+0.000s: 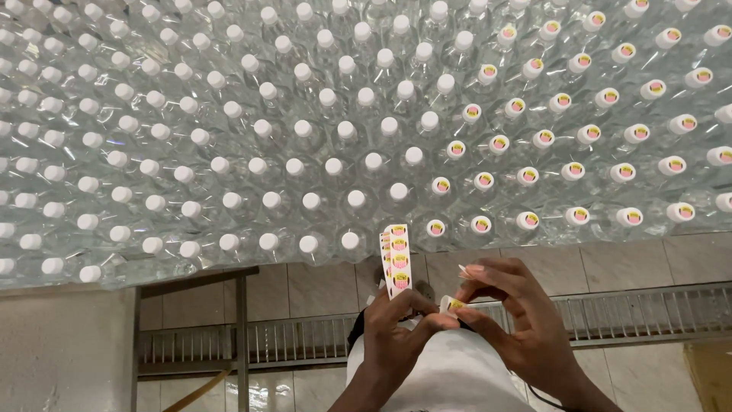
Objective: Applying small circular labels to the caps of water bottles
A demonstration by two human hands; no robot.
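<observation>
Looking down from your head, you see both of your hands held close together in front of your body, just below the near edge of a desk point(69, 336) packed with clear plastic bottles.

Your left hand point(396, 336) is closed around a strip of round stickers point(398, 259), which stands up from your fist like a short ribbon. The stickers are yellow and pink on a white backing. Your right hand point(507, 313) is curled, its thumb and forefinger pinching a single small sticker point(451, 305) right beside the fingers of your left hand. Whether it is fully peeled off the backing, you cannot tell.

The sticker looks paper-thin, almost weightless and floppy. It would likely curl or fold onto itself, and its glue side would cling to your skin. It is best held by its very rim with the fingertips. The strip is just as limp, so a grip low on it, near the next sticker, would keep it steady.

The bottles stand in tight rows, touching one another. Those on the right, such as one at the near edge point(480, 224), carry a sticker on the white cap. Those on the left, such as one nearby point(350, 240), have plain white caps. Thin clear plastic of this kind probably dents easily, while the caps look stiff and flat.

Beyond your hands lie pale floor tiles and a metal grate point(648, 313).
</observation>
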